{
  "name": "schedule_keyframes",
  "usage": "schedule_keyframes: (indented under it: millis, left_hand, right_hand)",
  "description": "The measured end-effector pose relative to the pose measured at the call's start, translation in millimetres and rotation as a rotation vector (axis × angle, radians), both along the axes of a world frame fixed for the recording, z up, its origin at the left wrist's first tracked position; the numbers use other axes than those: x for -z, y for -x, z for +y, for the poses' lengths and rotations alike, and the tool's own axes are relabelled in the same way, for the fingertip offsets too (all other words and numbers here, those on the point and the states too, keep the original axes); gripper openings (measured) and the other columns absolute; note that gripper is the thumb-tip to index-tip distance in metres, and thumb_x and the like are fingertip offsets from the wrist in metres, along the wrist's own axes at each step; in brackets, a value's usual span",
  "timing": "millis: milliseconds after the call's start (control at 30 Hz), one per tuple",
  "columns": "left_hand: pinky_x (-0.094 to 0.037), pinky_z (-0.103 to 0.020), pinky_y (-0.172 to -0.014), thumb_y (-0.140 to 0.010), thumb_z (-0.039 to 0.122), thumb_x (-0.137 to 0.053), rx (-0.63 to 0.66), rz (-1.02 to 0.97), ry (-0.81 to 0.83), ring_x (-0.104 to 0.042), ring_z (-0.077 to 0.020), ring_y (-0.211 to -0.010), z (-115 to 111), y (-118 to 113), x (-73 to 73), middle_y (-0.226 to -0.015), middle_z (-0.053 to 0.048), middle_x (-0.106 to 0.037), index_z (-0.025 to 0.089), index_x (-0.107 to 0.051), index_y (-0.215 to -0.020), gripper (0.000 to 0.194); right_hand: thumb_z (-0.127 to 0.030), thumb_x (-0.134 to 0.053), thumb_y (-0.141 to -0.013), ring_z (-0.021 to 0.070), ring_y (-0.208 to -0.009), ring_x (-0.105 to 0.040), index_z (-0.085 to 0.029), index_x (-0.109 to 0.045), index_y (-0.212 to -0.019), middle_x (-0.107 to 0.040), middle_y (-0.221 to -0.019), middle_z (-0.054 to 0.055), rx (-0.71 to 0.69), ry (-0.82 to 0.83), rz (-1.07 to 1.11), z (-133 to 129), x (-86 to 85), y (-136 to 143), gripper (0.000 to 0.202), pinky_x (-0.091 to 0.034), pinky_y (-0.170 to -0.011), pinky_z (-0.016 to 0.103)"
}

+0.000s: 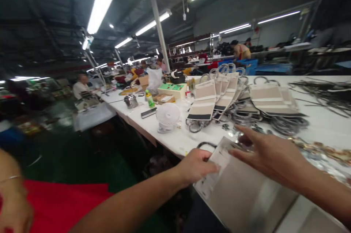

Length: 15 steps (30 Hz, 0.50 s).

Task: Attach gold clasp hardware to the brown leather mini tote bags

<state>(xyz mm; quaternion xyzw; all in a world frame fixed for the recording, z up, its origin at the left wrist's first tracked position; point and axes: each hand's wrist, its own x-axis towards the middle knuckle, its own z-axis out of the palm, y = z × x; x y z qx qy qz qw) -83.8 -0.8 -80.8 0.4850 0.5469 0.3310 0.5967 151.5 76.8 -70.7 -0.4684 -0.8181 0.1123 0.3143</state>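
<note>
My left hand (197,167) grips the near edge of a beige bag panel (238,192), its thumb lying on the pale strip along the top. A dark curved handle (206,144) shows behind that edge. Over the panel's far corner is my right hand (267,152), thumb and forefinger apart; its other fingers are partly hidden. Just past the right hand, small dark metal fittings (226,127) lie scattered on the white table (172,141). A heap of similar beige panels with clear-wrapped handles (204,96) spreads beyond them.
A small white fan (168,116), a phone (148,112), a green-labelled bottle (149,98) and a control box (172,90) stand along the left side. Metallic pieces (323,156) and black straps (326,94) lie right. A co-worker's hand (13,203) rests by red material (65,207).
</note>
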Motion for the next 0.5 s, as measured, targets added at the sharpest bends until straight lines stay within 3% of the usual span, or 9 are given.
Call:
schedule_keyframes:
  millis: [133,233,333,500]
  left_hand:
    - [-0.05,-0.029,-0.065,-0.064,0.034,-0.078,0.001,-0.026,0.023,-0.067,-0.0208,-0.071,9.2,-6.9,5.3,-0.082,-0.006,-0.075,0.012,-0.076,-0.097,0.039]
    - [-0.049,-0.027,-0.064,-0.067,0.034,-0.077,0.012,-0.052,0.008,-0.067,-0.0196,-0.069,13.7,-12.0,14.2,-0.079,-0.005,-0.074,0.012,-0.074,-0.094,0.035]
    - [-0.048,-0.026,-0.062,-0.068,0.034,-0.077,0.035,-0.065,0.009,-0.066,-0.0192,-0.069,18.7,-13.4,27.2,-0.079,-0.004,-0.073,0.012,-0.072,-0.09,0.031]
    - [-0.049,-0.027,-0.062,-0.068,0.033,-0.075,0.04,-0.067,0.077,-0.066,-0.0192,-0.067,28.9,-9.6,53.7,-0.078,-0.004,-0.073,0.012,-0.072,-0.092,0.032]
  right_hand:
    - [-0.052,-0.068,-0.081,0.039,-0.104,-0.072,-0.028,-0.058,-0.142,-0.074,-0.124,0.009,0.011,0.059,-0.242,-11.4,1.2,19.8,0.066,-0.056,-0.089,0.054]
    - [-0.046,-0.069,-0.08,0.0382,-0.117,-0.067,-0.025,-0.048,-0.151,-0.064,-0.141,0.012,-0.014,0.151,-0.182,-15.8,10.6,28.3,0.077,-0.053,-0.101,0.055]
    - [-0.04,-0.07,-0.077,0.0352,-0.13,-0.06,-0.024,-0.038,-0.157,-0.056,-0.15,0.013,-0.056,0.254,-0.068,-13.8,25.7,28.5,0.087,-0.049,-0.11,0.052]
    - [-0.034,-0.069,-0.075,0.032,-0.137,-0.055,-0.023,-0.038,-0.157,-0.053,-0.153,0.013,-0.113,0.358,0.012,-2.3,55.4,28.6,0.088,-0.044,-0.117,0.05]
